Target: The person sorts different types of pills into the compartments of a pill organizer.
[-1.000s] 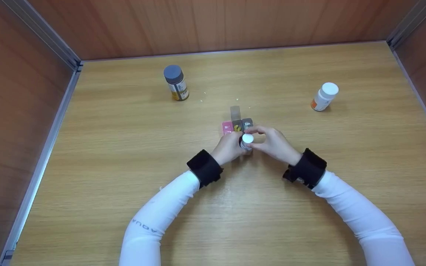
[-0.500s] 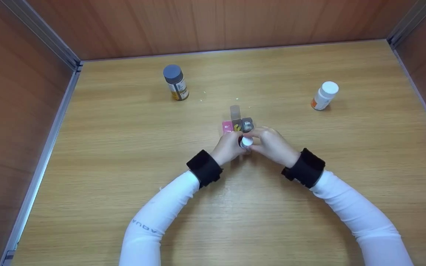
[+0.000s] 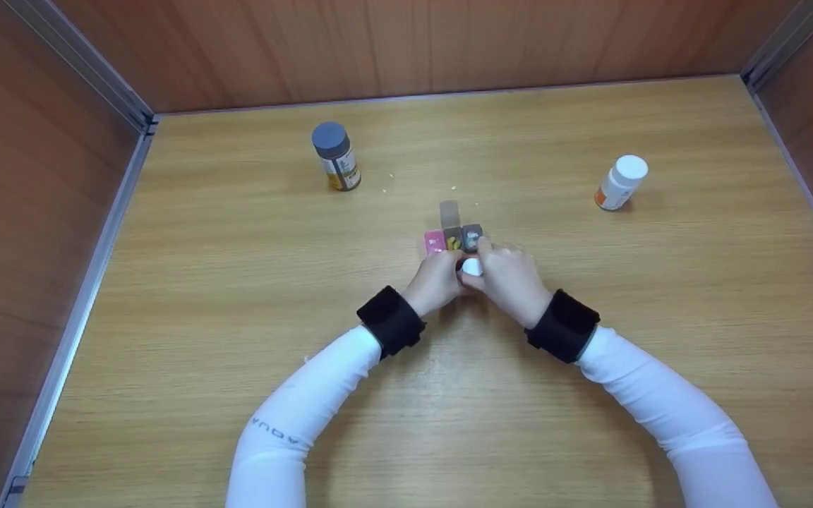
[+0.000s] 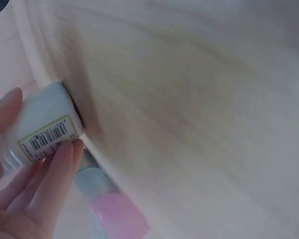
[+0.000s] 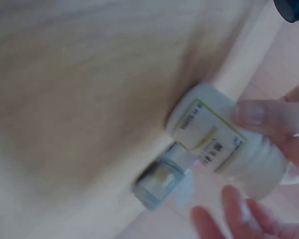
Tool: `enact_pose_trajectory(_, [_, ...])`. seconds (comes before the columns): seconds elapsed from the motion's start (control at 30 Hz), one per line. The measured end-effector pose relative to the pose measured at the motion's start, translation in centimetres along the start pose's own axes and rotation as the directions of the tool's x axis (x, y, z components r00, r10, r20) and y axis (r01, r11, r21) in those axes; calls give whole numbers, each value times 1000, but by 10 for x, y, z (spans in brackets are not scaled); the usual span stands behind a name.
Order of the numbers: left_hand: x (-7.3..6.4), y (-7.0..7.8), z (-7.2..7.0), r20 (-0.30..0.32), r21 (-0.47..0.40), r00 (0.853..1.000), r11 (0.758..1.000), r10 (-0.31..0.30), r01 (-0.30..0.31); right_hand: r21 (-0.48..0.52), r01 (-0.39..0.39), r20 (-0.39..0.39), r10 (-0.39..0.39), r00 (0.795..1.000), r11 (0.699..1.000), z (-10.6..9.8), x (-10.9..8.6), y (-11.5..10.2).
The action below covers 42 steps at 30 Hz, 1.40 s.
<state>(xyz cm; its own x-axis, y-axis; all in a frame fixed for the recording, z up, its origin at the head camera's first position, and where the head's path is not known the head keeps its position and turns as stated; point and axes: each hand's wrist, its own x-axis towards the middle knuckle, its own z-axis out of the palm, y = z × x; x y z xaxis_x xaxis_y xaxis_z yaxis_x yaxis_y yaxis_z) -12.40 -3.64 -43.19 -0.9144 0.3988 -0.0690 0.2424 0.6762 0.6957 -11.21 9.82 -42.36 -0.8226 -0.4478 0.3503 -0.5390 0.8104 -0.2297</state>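
Observation:
My left hand (image 3: 436, 282) grips a small white pill bottle (image 4: 45, 107) with a barcode label, its fingers and thumb around the body. My right hand (image 3: 512, 279) is at the bottle's white cap (image 3: 472, 267), thumb on the near side and curled fingers on the far side. In the right wrist view, a thumb lies along the bottle, with several fingertips just below it. Right behind the hands sits a pill organizer (image 3: 435, 241) with a pink lid, a raised clear lid (image 3: 449, 214), yellow pills (image 3: 454, 243) in one compartment, and a grey compartment (image 3: 472, 236) beside it.
A dark-capped pill bottle (image 3: 338, 159) stands at the back left. Another white-capped bottle (image 3: 620, 183) is at the back right. Tiny pale crumbs lie on the wooden table (image 3: 237, 247) behind the organizer. Wooden panels (image 3: 406, 49) enclose the back and sides.
My right hand has turned about the cap and shifted slightly left, its fingers now covering more of it. The left hand and bottle have stayed nearly still.

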Motion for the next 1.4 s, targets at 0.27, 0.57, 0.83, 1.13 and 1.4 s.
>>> enact_pose_trajectory(0.27, [-1, 0, -1, 7, 11, 1000, 1000, 8, -9, 253, -24, 243, -40, 969, 967, -17, 3, 5])
enact_pose_trajectory(0.57, [0, 0, 0, -1, 7, 1000, 1000, 24, -24, 117, 68, 137, -84, 987, 991, -11, -3, 4])
enact_pose_trajectory(0.83, [0, 0, 0, -5, 19, 1000, 1000, 11, -11, -109, 12, -24, -15, 1000, 994, 1, 1, -4])
enact_pose_trajectory(1.13, [1, 1, -1, 21, 1, 1000, 1000, -12, 12, 51, -50, 194, 39, 980, 997, -23, 3, -4])
enact_pose_trajectory(1.4, [-1, -3, -2, 5, -73, 999, 996, 51, -51, 535, -118, 296, -55, 954, 836, -25, 1, 11])
